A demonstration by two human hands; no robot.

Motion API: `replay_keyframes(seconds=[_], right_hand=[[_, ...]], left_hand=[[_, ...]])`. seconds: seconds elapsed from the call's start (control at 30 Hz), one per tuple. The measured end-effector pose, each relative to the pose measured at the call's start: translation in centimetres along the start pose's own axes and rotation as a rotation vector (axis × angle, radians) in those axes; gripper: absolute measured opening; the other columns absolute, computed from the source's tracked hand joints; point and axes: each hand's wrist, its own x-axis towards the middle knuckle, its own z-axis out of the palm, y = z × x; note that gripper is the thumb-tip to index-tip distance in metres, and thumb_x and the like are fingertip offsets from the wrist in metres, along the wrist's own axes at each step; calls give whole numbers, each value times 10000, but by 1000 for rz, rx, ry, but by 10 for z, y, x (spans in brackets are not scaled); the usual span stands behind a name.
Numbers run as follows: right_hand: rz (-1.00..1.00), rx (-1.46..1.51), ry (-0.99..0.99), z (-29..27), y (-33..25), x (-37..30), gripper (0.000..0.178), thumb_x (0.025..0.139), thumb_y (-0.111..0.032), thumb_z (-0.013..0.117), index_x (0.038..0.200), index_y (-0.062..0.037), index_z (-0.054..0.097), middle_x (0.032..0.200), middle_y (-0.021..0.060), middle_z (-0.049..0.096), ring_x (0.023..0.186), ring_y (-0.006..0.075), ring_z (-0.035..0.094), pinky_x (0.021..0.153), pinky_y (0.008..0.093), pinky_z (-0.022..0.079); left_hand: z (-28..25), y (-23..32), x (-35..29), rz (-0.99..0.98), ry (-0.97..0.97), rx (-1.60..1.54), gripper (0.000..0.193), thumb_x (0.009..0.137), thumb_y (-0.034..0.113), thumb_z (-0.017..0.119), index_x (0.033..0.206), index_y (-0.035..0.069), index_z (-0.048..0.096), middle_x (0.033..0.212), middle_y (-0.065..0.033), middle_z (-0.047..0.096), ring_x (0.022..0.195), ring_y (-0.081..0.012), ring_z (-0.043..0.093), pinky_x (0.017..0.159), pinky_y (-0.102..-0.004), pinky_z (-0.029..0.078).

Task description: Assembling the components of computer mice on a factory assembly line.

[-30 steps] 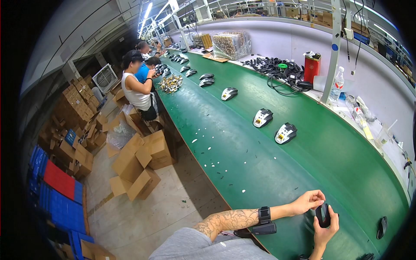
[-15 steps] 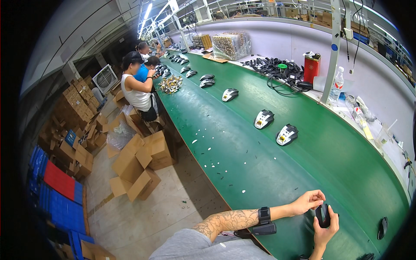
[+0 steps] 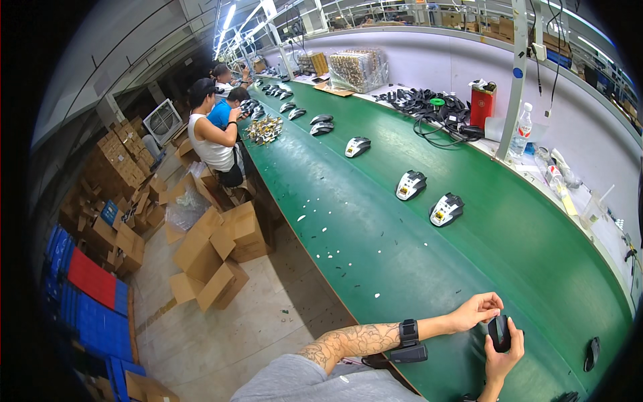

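Observation:
My right hand (image 3: pixel 506 358) grips a black computer mouse (image 3: pixel 497 333) above the green work surface, fingers and thumb along its sides. At its upper end is my left hand (image 3: pixel 474 313), with thumb and forefinger pinched together; whatever lies between those fingertips is too small to make out. A black strap with a dark box sits on my left wrist. Beyond my hands, white-and-black mice (image 3: pixel 446 210) stand in a spaced line. Another dark mouse (image 3: pixel 592 354) lies to the right of my right hand.
Small white and black scraps dot the green surface (image 3: pixel 375 268). Black parts and cables (image 3: pixel 429 107), a red box (image 3: pixel 481 107) and a bottle (image 3: pixel 521 130) line the far ledge. Co-workers (image 3: pixel 218 134) work at the far left. Open cartons (image 3: pixel 214 261) stand on the floor.
The line of white-and-black mice has shifted slightly to the right, toward me. A co-worker in a white top has turned their head. My hands and the held mouse have barely moved.

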Motion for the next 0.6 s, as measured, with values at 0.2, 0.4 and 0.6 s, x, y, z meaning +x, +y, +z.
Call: replay_keyframes(seconds=[0.2,0.4,0.6], right_hand=[[-13,-4,-14,0,5,0,513,575,-32,680,1077,8,584,760,90,510,683,212,501,622,302,408],[-27,4,-16,0,7,-2,520,574,-31,681,1083,8,584,763,87,510,689,212,502,625,300,409],[-29,3,-22,0,2,0,520,580,-40,677,1088,8,579,762,89,507,689,217,503,625,298,410]], left_hand=[[0,-1,1,-31,0,5,99,912,154,515,952,65,505,794,34,499,699,-48,422,628,-208,370],[1,-2,1,-20,10,8,98,917,163,502,942,68,503,775,39,482,669,-49,403,610,-200,356],[-2,-6,2,-8,60,0,105,919,159,497,962,64,505,769,37,475,660,-49,401,598,-198,353]])
